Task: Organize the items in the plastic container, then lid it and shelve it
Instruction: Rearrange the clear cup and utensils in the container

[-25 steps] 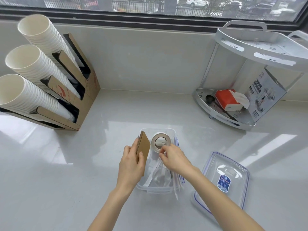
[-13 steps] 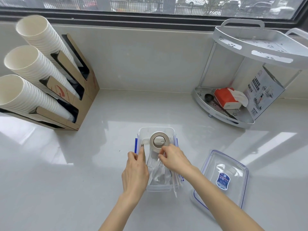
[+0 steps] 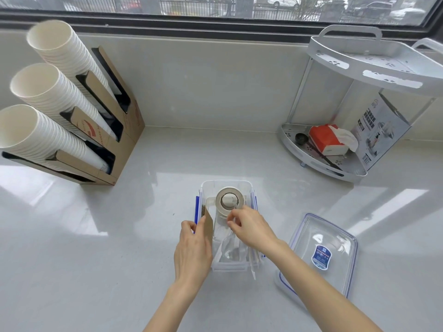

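Note:
A clear plastic container (image 3: 249,190) with blue clips stands open on the counter in front of me. My left hand (image 3: 191,250) grips a brown cardboard piece (image 3: 208,222) upright along the container's left wall. My right hand (image 3: 251,227) pinches the lower edge of a roll of white tape (image 3: 229,200) standing on edge in the container's far half. Clear plastic spoons (image 3: 230,250) and white wrapped sticks (image 3: 253,267) lie in the near half, the sticks poking over the front rim. The clear lid (image 3: 318,255) with a blue label lies flat to the right.
A cardboard holder with three stacks of white paper cups (image 3: 60,121) fills the back left. A white two-tier corner shelf (image 3: 354,111) at back right holds a red tissue pack (image 3: 327,138), a black scoop and a printed box. A window runs behind.
The cardboard piece went down behind my left hand inside the container half a second ago and now stands up again along the left wall. My right hand stays on the tape roll.

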`<action>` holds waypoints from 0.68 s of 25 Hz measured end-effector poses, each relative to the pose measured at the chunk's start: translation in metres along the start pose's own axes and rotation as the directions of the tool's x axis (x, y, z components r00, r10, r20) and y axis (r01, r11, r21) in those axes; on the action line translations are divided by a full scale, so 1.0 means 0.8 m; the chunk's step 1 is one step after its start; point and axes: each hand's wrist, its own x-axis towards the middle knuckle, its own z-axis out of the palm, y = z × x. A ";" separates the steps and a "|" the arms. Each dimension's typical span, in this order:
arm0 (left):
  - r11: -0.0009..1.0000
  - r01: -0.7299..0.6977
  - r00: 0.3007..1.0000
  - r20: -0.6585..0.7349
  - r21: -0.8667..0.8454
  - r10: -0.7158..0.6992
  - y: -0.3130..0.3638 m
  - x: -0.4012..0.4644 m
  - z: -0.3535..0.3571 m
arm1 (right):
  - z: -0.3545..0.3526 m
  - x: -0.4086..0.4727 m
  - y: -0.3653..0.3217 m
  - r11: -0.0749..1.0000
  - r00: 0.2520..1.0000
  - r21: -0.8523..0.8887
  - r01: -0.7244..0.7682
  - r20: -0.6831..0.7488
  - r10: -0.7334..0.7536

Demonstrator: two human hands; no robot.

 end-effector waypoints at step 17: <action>0.882 -0.306 0.939 0.264 0.357 0.219 0.025 0.022 -0.003 | -0.039 -0.016 0.025 0.981 0.967 0.192 0.026 -0.254 0.024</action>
